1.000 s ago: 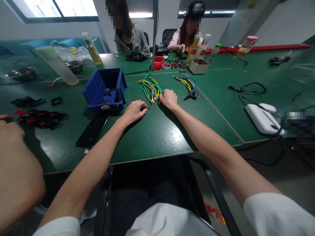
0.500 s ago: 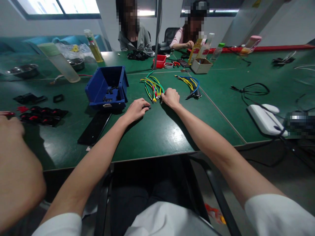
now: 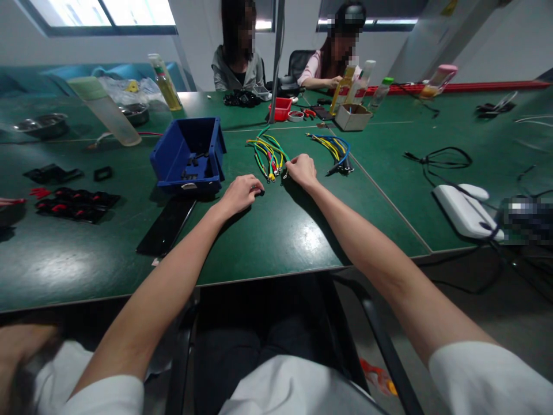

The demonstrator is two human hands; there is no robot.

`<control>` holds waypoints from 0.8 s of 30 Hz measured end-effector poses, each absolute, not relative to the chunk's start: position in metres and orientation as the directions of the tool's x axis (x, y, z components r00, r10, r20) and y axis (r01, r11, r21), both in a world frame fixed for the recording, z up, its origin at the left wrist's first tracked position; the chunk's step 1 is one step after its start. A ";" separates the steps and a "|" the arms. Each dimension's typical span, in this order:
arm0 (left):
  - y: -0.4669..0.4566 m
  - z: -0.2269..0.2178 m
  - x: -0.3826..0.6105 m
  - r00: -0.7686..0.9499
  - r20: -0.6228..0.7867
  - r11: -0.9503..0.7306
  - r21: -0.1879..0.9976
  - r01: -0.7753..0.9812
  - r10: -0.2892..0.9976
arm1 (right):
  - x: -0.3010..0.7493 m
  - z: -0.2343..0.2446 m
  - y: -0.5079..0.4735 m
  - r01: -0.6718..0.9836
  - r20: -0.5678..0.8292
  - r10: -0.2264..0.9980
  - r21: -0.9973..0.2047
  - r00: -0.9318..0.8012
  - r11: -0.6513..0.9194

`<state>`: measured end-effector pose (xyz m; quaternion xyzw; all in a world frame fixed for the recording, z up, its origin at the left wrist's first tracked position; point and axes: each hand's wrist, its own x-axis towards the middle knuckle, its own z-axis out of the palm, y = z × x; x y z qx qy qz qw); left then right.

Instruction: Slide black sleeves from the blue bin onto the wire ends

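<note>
My left hand (image 3: 240, 192) rests on the table just right of the blue bin, its fingers closed on a small black piece (image 3: 258, 191) that is mostly hidden. My right hand (image 3: 302, 170) pinches the near end of a green cable (image 3: 283, 151) at the right side of a cable pile. A ring terminal (image 3: 285, 176) shows below those fingertips. In the pile (image 3: 268, 155) lie several yellow and green cables with metal lugs. Several small black pieces (image 3: 196, 164) lie inside the blue bin (image 3: 173, 173).
To the right lies a second bundle of yellow and blue cables (image 3: 334, 151). A black phone (image 3: 166, 226) sits before the bin. Black-and-red parts (image 3: 78, 204) are at left, a white device (image 3: 466, 212) at right. A metal pole (image 3: 276, 63) rises beyond the pile. Two people sit opposite.
The neighbour's arm at the left has drawn back off the table. Across the table, one person has shifted right. My right hand has moved very slightly right; my left hand is nearly still.
</note>
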<state>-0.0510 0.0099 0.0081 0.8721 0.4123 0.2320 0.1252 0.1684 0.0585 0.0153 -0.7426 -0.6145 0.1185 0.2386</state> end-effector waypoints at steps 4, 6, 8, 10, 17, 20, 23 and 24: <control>0.010 0.007 -0.051 0.546 0.311 -0.628 0.388 0.675 0.778 | 0.172 0.016 0.058 0.813 0.095 0.976 -0.573 0.196 -0.107; 0.010 0.006 -0.051 0.552 0.321 -0.639 0.384 0.667 0.769 | 0.173 0.016 0.059 0.798 0.095 0.976 -0.594 0.197 -0.103; 0.010 0.005 -0.051 0.562 0.327 -0.650 0.383 0.657 0.760 | 0.175 0.015 0.061 0.783 0.101 0.973 -0.613 0.209 -0.105; 0.011 0.004 -0.051 0.567 0.331 -0.657 0.381 0.651 0.754 | 0.175 0.014 0.063 0.767 0.104 0.970 -0.633 0.222 -0.108; 0.011 0.004 -0.051 0.557 0.326 -0.645 0.375 0.666 0.764 | 0.174 0.009 0.071 0.627 0.113 0.971 -0.777 0.211 -0.046; 0.011 0.004 -0.050 0.547 0.331 -0.639 0.372 0.673 0.769 | 0.172 0.009 0.071 0.509 0.112 0.974 -0.861 0.196 -0.004; 0.010 0.005 -0.050 0.538 0.337 -0.634 0.363 0.682 0.772 | 0.169 0.009 0.069 0.407 0.099 0.983 -0.913 0.156 0.027; 0.010 0.005 -0.050 0.536 0.341 -0.634 0.360 0.684 0.772 | 0.168 0.009 0.068 0.379 0.097 0.986 -0.925 0.139 0.037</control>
